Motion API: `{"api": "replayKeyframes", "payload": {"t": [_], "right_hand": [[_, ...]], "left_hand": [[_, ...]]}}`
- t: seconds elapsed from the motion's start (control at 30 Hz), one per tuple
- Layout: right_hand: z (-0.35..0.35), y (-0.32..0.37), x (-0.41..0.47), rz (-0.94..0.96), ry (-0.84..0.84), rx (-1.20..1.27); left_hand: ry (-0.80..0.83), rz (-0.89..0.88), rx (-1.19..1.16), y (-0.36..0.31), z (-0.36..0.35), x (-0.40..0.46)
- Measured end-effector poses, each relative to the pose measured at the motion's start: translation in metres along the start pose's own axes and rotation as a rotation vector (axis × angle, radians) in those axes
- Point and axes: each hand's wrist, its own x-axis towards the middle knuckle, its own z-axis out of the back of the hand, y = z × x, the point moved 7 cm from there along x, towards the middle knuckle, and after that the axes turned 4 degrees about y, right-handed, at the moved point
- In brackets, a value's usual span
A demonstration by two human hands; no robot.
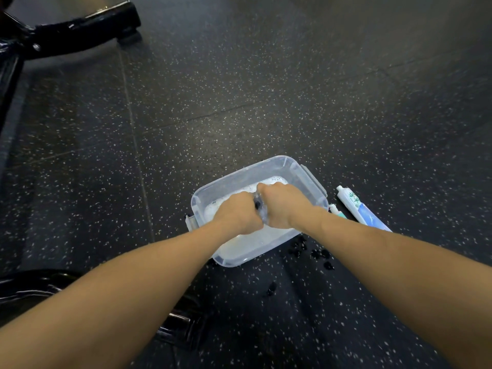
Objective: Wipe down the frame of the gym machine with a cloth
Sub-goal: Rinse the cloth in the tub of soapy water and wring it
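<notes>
Glossy black metal frame [66, 30] is seen far left: a tubular foot at the top, another section at the bottom edge under the left forearm. Floor [266, 89] is dark rubber tile, white-speckled, with seams visible. At centre sits a clear rectangular plastic tub [290, 169] with rounded corners and clip latches, holding milky, foamy water. Left hand [237, 214] and right hand [281, 206] are held over the tub, fists clenched side by side on a twisted cloth [259, 209]; only a wet, dark-and-pale sliver shows between them. Cloth is well apart from the frame. Dark wet drops [319, 254] are scattered on the floor just beside the tub. Right of the tub, a white-and-blue toothpaste tube [359, 206] lies flat.
</notes>
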Motion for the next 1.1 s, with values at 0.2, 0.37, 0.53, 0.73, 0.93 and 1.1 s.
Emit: {"api": "replayKeyframes", "payload": {"t": [0.2,0.37,0.53,0.73,0.93,1.1], "right_hand": [[-0.004,-0.002,0.002,-0.107,0.067,0.094],[-0.010,-0.004,0.009,-0.127,0.148,0.160],[-0.013,-0.003,0.010,-0.133,0.201,0.169],[0.004,0.003,-0.001,-0.088,0.103,-0.078],[0.019,0.006,-0.007,0.030,-0.084,-0.274],[0.035,0.014,-0.013,0.212,-0.318,-0.369]], "left_hand": [[-0.135,-0.062,0.189,-0.001,0.010,-0.004],[-0.197,-0.144,0.333,-0.003,0.017,-0.006],[-0.140,-0.190,0.310,-0.001,0.015,-0.003],[0.240,-0.005,-0.320,0.013,0.000,0.001],[0.684,0.046,-0.960,-0.001,0.001,-0.021],[0.684,0.127,-1.106,0.008,0.003,-0.026]]}}
